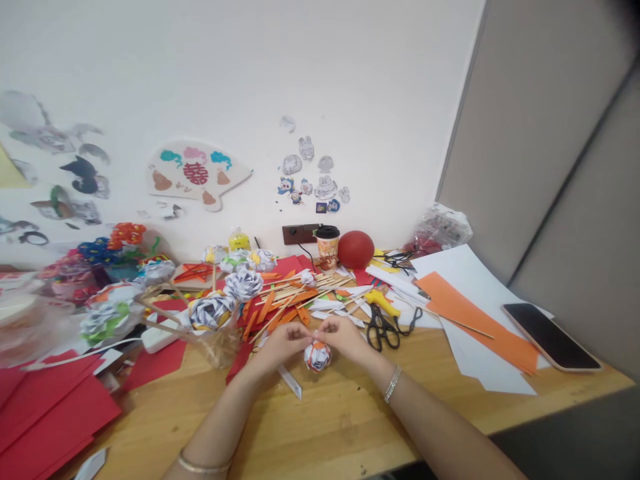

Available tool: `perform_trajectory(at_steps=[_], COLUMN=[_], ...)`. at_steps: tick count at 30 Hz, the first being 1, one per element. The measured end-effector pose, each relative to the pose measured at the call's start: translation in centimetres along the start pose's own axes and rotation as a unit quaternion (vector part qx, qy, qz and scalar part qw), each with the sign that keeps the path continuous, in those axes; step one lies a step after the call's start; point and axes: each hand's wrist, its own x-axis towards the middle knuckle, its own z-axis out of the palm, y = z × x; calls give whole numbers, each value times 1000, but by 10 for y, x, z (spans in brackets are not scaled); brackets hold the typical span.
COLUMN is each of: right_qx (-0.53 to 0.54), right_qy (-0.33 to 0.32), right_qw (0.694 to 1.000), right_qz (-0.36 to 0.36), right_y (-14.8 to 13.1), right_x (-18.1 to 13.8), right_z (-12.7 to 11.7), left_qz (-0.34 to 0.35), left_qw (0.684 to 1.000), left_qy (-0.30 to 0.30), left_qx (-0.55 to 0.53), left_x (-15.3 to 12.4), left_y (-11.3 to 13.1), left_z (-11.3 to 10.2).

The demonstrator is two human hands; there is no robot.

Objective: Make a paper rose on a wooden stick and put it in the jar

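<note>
A small paper flower (318, 356) of white and orange folds hangs between my hands, low over the wooden table. My left hand (289, 341) pinches its upper left edge with thumb and forefinger. From the other side, my right hand (343, 337) closes its fingers on the flower's top right. The fingertips of both hands nearly meet there and cover part of the flower. Under my left wrist lies a folded white paper strip (290, 382). Black-handled scissors (383, 330) rest just right of my right hand.
Thin wooden sticks (285, 293) and paper scraps lie beyond my hands. Finished paper flowers (213, 310) stand to the left, above red paper sheets (50, 413). A lidded cup (328, 248) and a red balloon (356, 249) stand by the wall. Orange paper (475, 320) and a phone (550, 335) lie right.
</note>
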Motion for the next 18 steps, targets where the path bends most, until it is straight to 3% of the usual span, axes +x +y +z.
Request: perform_trajectory(at_steps=[11,18], right_qx=[-99,-151], right_qy=[-69,-48], right_qw=[992,983], right_qz=[-43,-93], right_y=[3,0], right_x=[-2,-3], right_z=[-10,-7], left_qz=[33,27], left_qw=[988,987], left_qy=[84,104], left_qx=[127,119], left_x=[-2,-1], left_y=[6,4], left_z=[18,19])
